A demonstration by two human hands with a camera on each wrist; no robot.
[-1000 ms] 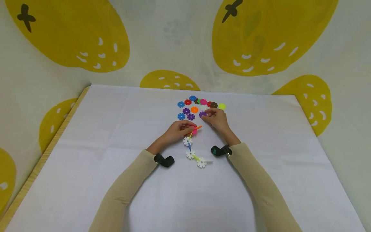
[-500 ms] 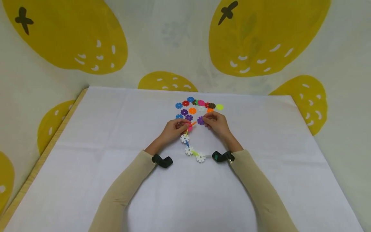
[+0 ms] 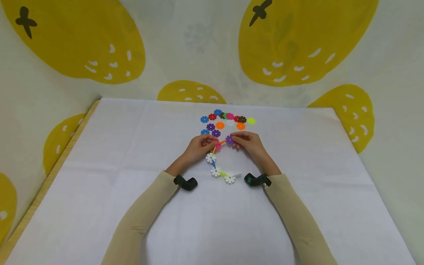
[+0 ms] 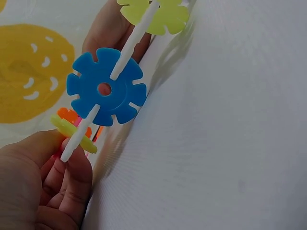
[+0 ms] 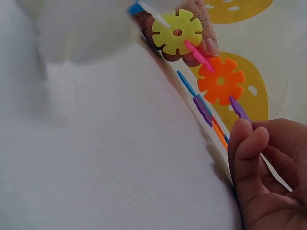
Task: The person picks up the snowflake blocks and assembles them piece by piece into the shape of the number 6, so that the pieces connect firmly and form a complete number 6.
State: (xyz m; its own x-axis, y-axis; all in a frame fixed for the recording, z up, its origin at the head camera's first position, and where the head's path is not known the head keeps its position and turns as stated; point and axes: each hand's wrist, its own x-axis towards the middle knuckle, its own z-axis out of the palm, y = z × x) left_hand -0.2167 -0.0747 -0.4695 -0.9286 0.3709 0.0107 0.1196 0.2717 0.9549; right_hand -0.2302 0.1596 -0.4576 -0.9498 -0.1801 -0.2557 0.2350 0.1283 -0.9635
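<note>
Chain (image 3: 216,162) lies on the bench just below the loose discs (image 3: 220,122); my left hand (image 3: 198,147) pinches its top, and my right hand (image 3: 248,142) has now brought the purple disc (image 3: 229,139), pinched, against its orange end.

The right hand (image 3: 249,143) is carrying the purple disc (image 3: 229,139) away from the loose discs (image 3: 221,121) and bringing it against the orange disc (image 3: 222,142) at the chain (image 3: 216,162) end, held by the left hand (image 3: 200,147).

Staged tabletop recording corner: white-covered table (image 3: 99,176) against lemon-print backdrop cloth (image 3: 198,48).
</note>
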